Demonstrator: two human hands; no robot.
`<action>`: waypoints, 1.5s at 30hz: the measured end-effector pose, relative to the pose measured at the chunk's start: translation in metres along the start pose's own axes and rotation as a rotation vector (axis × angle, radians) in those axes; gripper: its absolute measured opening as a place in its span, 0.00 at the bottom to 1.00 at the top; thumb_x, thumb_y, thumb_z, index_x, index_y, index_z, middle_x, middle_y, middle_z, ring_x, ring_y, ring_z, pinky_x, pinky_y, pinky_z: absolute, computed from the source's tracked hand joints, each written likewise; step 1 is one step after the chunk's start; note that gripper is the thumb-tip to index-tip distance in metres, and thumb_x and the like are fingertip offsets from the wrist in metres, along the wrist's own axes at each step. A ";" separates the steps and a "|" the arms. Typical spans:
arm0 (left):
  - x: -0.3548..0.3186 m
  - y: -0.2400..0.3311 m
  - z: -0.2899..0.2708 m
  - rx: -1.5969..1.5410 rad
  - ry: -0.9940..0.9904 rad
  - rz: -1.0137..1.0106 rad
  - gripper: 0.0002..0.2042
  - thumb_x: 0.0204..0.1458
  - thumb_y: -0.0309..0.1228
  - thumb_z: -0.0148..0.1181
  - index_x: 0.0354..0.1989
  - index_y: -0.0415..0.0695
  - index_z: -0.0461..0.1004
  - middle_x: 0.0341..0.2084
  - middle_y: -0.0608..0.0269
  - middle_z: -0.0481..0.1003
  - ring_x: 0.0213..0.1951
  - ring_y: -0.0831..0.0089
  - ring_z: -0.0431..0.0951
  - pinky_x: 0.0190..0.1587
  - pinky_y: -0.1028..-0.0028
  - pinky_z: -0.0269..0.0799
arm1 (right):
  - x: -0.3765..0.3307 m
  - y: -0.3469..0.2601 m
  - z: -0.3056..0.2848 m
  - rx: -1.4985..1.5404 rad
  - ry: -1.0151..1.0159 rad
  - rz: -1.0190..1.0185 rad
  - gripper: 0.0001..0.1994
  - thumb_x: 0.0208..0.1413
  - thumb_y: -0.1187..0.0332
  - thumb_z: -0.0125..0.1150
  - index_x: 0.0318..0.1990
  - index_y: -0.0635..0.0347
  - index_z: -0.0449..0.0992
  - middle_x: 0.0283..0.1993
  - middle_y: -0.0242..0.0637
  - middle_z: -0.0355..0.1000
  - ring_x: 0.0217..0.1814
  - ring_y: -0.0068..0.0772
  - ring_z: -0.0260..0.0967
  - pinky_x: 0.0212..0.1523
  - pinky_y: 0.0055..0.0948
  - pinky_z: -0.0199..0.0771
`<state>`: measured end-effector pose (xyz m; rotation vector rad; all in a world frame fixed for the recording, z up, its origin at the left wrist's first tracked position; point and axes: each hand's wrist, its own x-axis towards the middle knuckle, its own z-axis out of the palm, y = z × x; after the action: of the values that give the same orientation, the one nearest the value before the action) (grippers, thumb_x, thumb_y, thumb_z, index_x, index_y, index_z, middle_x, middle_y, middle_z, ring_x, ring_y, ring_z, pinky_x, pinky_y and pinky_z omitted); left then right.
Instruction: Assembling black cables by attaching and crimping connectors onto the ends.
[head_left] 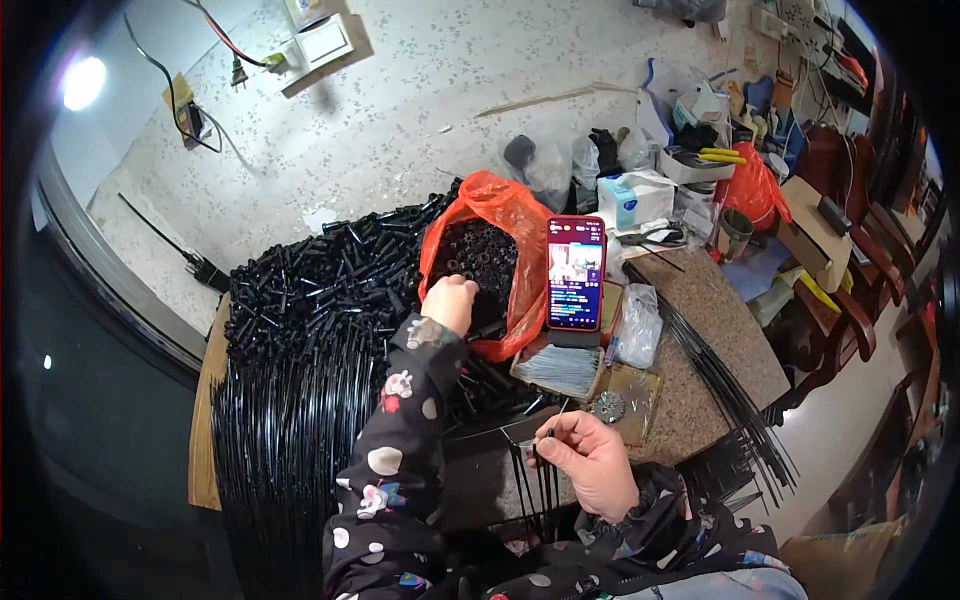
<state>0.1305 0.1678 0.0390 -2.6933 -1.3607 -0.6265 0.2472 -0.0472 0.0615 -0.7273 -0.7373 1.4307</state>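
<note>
- Right hand (592, 458) keeps a pinching grip on thin black rods (535, 480), low at 6 o'clock of the worktop (700, 300).
- Left hand (452, 303) reaches into the orange bag (500, 205) of small black parts (478, 255); its grip is hidden, cannot tell.
- Phone (575, 272) stands at 3 o'clock of the bag.

Low in the middle of the frame sits a brown speckled table (700, 330), and it's crowded: a great heap of black plastic rods (300, 330) fills its left half, an orange bag (515, 250) of black parts slumps at centre. A propped phone (576, 272) stands just right of that bag, thin black wires (720, 380) trailing off the right edge.
</note>
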 end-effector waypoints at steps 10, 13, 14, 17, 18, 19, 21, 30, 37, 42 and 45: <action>-0.055 0.012 -0.058 -1.152 0.460 -0.364 0.11 0.37 0.20 0.49 0.32 0.36 0.61 0.16 0.67 0.63 0.20 0.81 0.65 0.21 0.85 0.62 | -0.056 -0.009 0.033 -0.231 -0.067 0.060 0.06 0.42 0.77 0.47 0.30 0.67 0.66 0.27 0.32 0.64 0.29 0.18 0.60 0.33 0.16 0.59; -0.107 0.051 -0.076 -1.473 0.257 -0.273 0.10 0.36 0.20 0.48 0.31 0.34 0.62 0.23 0.61 0.65 0.22 0.78 0.67 0.27 0.82 0.64 | -0.069 -0.008 0.024 -0.087 0.005 -0.008 0.05 0.42 0.75 0.47 0.29 0.66 0.65 0.26 0.32 0.63 0.28 0.20 0.59 0.34 0.18 0.58; -0.132 0.060 -0.082 -1.580 0.206 -0.289 0.11 0.37 0.20 0.48 0.32 0.34 0.62 0.25 0.59 0.66 0.24 0.77 0.67 0.28 0.82 0.63 | -0.078 -0.009 0.028 -0.107 0.007 -0.021 0.05 0.42 0.75 0.47 0.29 0.65 0.64 0.25 0.33 0.63 0.28 0.21 0.59 0.33 0.18 0.58; -0.194 0.088 -0.094 -2.035 -0.025 -0.327 0.14 0.36 0.21 0.49 0.35 0.32 0.63 0.29 0.56 0.67 0.28 0.78 0.67 0.31 0.82 0.63 | -0.096 0.006 0.039 -0.056 -0.047 -0.071 0.05 0.42 0.75 0.47 0.29 0.64 0.62 0.25 0.33 0.63 0.28 0.21 0.60 0.33 0.19 0.59; -0.210 0.092 -0.095 -2.074 -0.072 -0.333 0.15 0.36 0.21 0.49 0.36 0.32 0.62 0.32 0.55 0.66 0.28 0.78 0.67 0.31 0.82 0.63 | -0.101 0.009 0.047 -0.035 -0.066 -0.049 0.05 0.42 0.75 0.47 0.28 0.64 0.61 0.26 0.33 0.63 0.28 0.21 0.60 0.32 0.19 0.59; -0.221 0.096 -0.097 -2.113 -0.121 -0.339 0.16 0.36 0.21 0.49 0.37 0.32 0.61 0.34 0.54 0.65 0.29 0.78 0.66 0.31 0.82 0.63 | -0.107 0.011 0.054 -0.041 -0.080 -0.041 0.05 0.42 0.75 0.47 0.28 0.64 0.61 0.26 0.33 0.63 0.28 0.21 0.60 0.32 0.19 0.59; -0.240 0.111 -0.111 -2.175 -0.023 -0.245 0.15 0.35 0.24 0.52 0.35 0.33 0.63 0.31 0.55 0.66 0.27 0.78 0.66 0.29 0.81 0.62 | -0.120 0.019 0.070 -0.054 -0.181 -0.031 0.04 0.42 0.75 0.47 0.28 0.64 0.61 0.26 0.34 0.63 0.28 0.21 0.60 0.32 0.19 0.60; -0.296 0.122 -0.146 -2.208 0.067 -0.149 0.08 0.35 0.23 0.52 0.27 0.38 0.68 0.33 0.48 0.63 0.29 0.70 0.68 0.28 0.79 0.66 | -0.154 0.037 0.086 -0.153 -0.217 -0.054 0.07 0.39 0.78 0.50 0.28 0.64 0.61 0.26 0.31 0.62 0.28 0.17 0.60 0.30 0.14 0.60; -0.300 0.114 -0.139 -2.141 0.043 -0.006 0.08 0.37 0.22 0.51 0.28 0.36 0.64 0.33 0.56 0.61 0.29 0.71 0.66 0.26 0.75 0.66 | -0.153 0.039 0.081 -0.095 -0.296 -0.004 0.07 0.38 0.77 0.51 0.27 0.64 0.61 0.27 0.34 0.62 0.27 0.24 0.61 0.28 0.21 0.63; -0.297 0.116 -0.130 -2.284 0.014 -0.058 0.08 0.34 0.25 0.54 0.25 0.37 0.65 0.35 0.54 0.60 0.24 0.76 0.64 0.26 0.81 0.62 | -0.150 0.041 0.082 -0.094 -0.277 -0.014 0.08 0.39 0.78 0.51 0.29 0.62 0.60 0.26 0.31 0.63 0.29 0.18 0.60 0.31 0.16 0.61; -0.291 0.112 -0.136 -2.193 -0.057 -0.153 0.09 0.35 0.25 0.54 0.26 0.36 0.66 0.33 0.53 0.61 0.27 0.70 0.66 0.29 0.78 0.64 | -0.145 0.041 0.078 -0.107 -0.259 -0.028 0.08 0.39 0.78 0.51 0.29 0.62 0.60 0.26 0.31 0.62 0.29 0.18 0.60 0.31 0.16 0.61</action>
<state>0.0195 -0.1528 0.0670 -3.2013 -0.5974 -3.7253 0.1585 -0.1917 0.0727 -0.6164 -1.0264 1.4846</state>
